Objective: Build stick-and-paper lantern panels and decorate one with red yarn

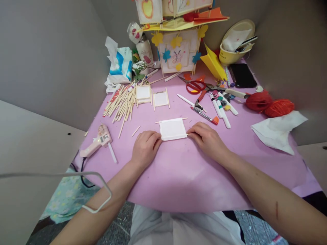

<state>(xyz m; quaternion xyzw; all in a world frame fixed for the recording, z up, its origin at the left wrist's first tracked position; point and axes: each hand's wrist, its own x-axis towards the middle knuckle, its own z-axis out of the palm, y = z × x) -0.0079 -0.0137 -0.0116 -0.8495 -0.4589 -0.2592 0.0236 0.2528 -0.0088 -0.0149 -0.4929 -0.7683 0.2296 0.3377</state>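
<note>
A small white panel on a thin wooden stick frame [173,129] lies on the pink table cover, in the middle before me. Stick ends jut out past its far edge on both sides. My left hand [146,144] pinches the near left corner, where a stick end meets the fingers. At the near right corner my right hand [205,137] grips the other end of that stick between thumb and fingers. Two similar pieces, a stacked white panel [143,93] and a single framed one [160,99], rest just beyond.
A glue gun [100,139] lies at left, below a pile of wooden sticks [124,103]. Red-handled scissors [196,87], pliers [201,97], markers [221,110] and red yarn [259,101] lie to the right. A decorated stick-and-paper structure [177,51] stands at the back. A white cable [99,175] crosses my left forearm.
</note>
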